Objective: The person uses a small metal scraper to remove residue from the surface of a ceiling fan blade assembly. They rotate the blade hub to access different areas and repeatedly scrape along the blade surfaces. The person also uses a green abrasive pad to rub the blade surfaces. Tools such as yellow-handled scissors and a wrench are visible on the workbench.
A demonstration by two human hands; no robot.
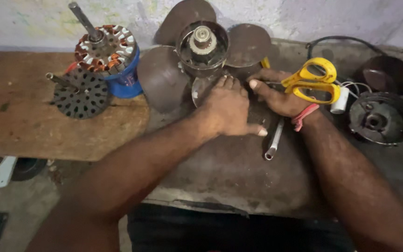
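A dusty brown fan blade assembly (164,77) with a metal hub (202,44) sits at the back of the workbench. My left hand (229,109) lies palm down on its lower blade, fingers together and thumb stretched right. My right hand (276,93), with a red band at the wrist, rests just right of it, fingers reaching toward the hub's base. Whether either hand pinches a small part is hidden. Yellow-handled scissors (316,79) lie over my right hand's far side.
A copper-wound stator on a blue base (108,51) and a perforated rotor disc (80,93) stand on a wooden board (33,121) at left. A metal tube (274,140) lies near my wrists. Two dark round motor covers (381,116) and a white capacitor (339,100) sit right.
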